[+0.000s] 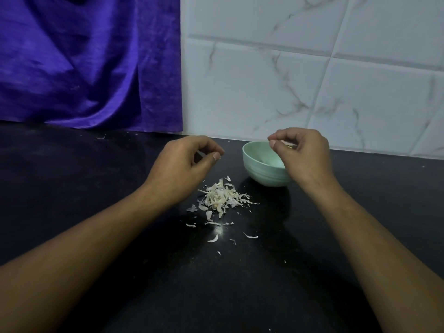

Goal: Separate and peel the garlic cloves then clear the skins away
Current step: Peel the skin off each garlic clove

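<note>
Right hand pinches a garlic piece above the green bowl, contents unclear; left hand curled, grasp indeterminable; skins alongside.

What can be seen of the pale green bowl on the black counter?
The pale green round bowl looks like smooth plastic or ceramic, with faint rings around its side. It stands upright on the black countertop, close to the white marbled wall tiles. The right hand hangs above its rim and hides its right part, the grip pinching a small pale piece. Its contents are unclear.
</note>
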`<action>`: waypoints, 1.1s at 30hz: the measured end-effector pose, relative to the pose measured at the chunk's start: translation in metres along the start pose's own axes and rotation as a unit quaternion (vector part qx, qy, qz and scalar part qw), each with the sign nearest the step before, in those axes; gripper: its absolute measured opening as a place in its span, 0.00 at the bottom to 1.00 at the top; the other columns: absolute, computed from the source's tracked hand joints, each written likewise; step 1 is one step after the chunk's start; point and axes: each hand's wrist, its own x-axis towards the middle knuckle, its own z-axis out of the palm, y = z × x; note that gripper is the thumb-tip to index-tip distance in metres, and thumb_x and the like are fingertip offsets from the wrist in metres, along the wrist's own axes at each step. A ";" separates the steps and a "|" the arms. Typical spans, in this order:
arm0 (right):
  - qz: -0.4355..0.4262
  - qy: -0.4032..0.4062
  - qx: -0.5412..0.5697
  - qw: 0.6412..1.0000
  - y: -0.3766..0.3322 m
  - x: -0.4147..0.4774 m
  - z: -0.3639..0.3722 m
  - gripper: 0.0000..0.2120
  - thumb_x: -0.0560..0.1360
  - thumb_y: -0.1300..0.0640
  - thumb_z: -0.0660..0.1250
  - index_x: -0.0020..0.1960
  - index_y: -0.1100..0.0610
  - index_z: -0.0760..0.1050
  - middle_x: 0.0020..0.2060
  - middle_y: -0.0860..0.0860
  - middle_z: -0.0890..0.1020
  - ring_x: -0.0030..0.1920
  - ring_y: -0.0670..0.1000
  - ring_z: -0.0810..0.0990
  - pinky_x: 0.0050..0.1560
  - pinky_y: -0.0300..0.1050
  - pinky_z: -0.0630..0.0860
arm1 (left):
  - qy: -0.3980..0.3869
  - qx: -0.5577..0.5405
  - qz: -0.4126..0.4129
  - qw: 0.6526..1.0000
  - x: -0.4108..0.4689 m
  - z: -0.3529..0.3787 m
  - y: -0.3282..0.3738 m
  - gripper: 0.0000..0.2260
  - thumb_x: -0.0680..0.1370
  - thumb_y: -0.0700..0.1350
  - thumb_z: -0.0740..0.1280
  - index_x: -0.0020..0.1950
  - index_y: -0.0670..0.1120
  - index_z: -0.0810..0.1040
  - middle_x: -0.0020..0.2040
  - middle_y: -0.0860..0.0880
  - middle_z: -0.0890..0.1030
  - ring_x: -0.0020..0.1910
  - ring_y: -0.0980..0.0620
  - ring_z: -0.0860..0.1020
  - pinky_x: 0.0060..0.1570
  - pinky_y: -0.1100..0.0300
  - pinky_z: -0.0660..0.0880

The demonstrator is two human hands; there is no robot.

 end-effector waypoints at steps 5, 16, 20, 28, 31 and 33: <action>-0.070 0.003 0.013 0.997 -0.020 -0.007 -0.003 0.04 0.79 0.53 0.71 0.49 0.49 0.86 0.44 0.43 0.86 0.41 0.44 0.82 0.46 0.43 0.78 | -0.002 0.011 -0.024 1.000 0.000 -0.004 0.003 0.05 0.78 0.52 0.75 0.43 0.53 0.84 0.34 0.54 0.83 0.34 0.55 0.81 0.42 0.49 0.81; -0.060 -0.451 0.007 0.890 -0.021 -0.031 0.030 0.13 0.72 0.60 0.80 0.56 0.52 0.84 0.41 0.51 0.86 0.29 0.40 0.74 0.34 0.35 0.70 | 0.011 0.033 -0.068 0.997 0.004 -0.001 -0.006 0.11 0.83 0.53 0.66 0.46 0.55 0.85 0.41 0.55 0.85 0.38 0.55 0.82 0.46 0.46 0.82; -0.093 -0.458 -0.035 0.884 -0.022 -0.037 0.036 0.13 0.74 0.58 0.78 0.58 0.51 0.85 0.40 0.48 0.84 0.28 0.38 0.74 0.32 0.29 0.67 | 0.007 0.038 -0.065 0.997 0.003 0.002 -0.008 0.06 0.82 0.53 0.68 0.49 0.56 0.84 0.42 0.59 0.84 0.40 0.59 0.82 0.47 0.47 0.82; -0.128 -0.431 -0.064 0.891 -0.023 -0.039 0.038 0.04 0.75 0.62 0.75 0.47 0.55 0.86 0.37 0.43 0.84 0.31 0.36 0.76 0.34 0.29 0.68 | 0.002 0.036 -0.055 0.998 0.002 0.003 -0.006 0.06 0.81 0.53 0.70 0.48 0.54 0.84 0.40 0.59 0.83 0.37 0.62 0.80 0.45 0.52 0.81; -0.121 -0.430 -0.053 0.893 -0.022 -0.036 0.036 0.04 0.75 0.62 0.75 0.48 0.53 0.85 0.37 0.43 0.83 0.30 0.38 0.75 0.34 0.31 0.68 | -0.007 0.036 -0.054 0.998 0.001 0.003 -0.006 0.06 0.81 0.53 0.70 0.48 0.54 0.84 0.39 0.60 0.83 0.37 0.62 0.80 0.45 0.52 0.81; -0.089 -0.420 -0.016 0.903 -0.019 -0.031 0.034 0.08 0.74 0.60 0.77 0.51 0.52 0.84 0.37 0.44 0.82 0.30 0.40 0.73 0.34 0.33 0.68 | -0.009 0.036 -0.052 0.998 0.001 0.003 -0.005 0.06 0.81 0.54 0.71 0.47 0.54 0.84 0.39 0.60 0.83 0.38 0.62 0.81 0.46 0.51 0.81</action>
